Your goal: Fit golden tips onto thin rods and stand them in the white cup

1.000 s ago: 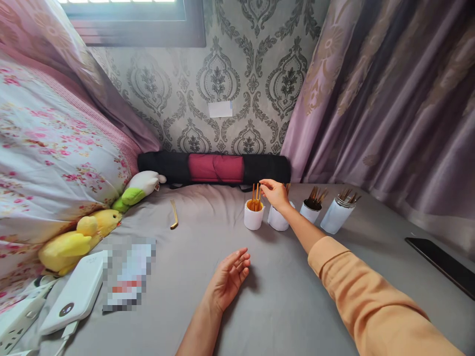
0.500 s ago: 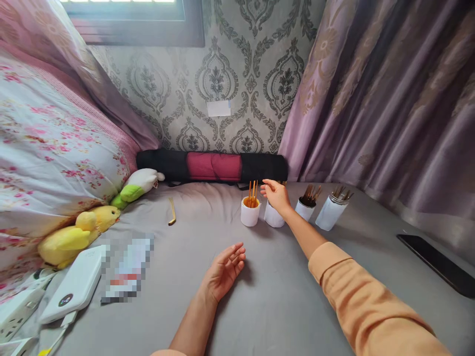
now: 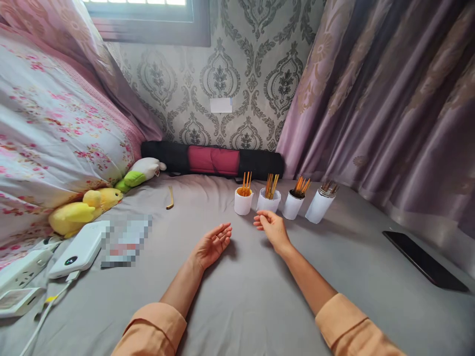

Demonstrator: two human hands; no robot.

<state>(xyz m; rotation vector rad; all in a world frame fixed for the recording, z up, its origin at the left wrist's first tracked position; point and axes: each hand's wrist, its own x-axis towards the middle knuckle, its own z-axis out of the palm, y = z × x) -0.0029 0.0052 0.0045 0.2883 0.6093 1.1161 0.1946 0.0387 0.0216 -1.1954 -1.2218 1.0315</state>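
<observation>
My left hand [image 3: 212, 245] rests palm-up on the grey sheet [image 3: 237, 306], fingers loosely curled and apart, holding nothing. Just in front of the white cups, my right hand [image 3: 272, 228] hovers with fingers extended and no object in it. It overlaps the lower part of the second white cup [image 3: 267, 204], which holds several thin golden sticks [image 3: 272, 185]. To its left stands a white cup [image 3: 243, 204] with a few upright sticks [image 3: 247, 183]. On the right are a third white-wrapped cup [image 3: 293, 206] and a taller one [image 3: 319, 207], both holding thin sticks.
One golden bent stick [image 3: 170, 198] lies alone left of the cups. A black phone [image 3: 423, 260] lies far right. On the left are a white power bank [image 3: 79, 250], a blurred packet [image 3: 128, 242] and plush toys [image 3: 83, 212]. A rolled black-and-red bundle [image 3: 213, 160] lies along the wall.
My right hand has drawn back toward me from beside the second cup, uncovering its sticks. The view has shifted slightly, and my left hand appears a little farther left.
</observation>
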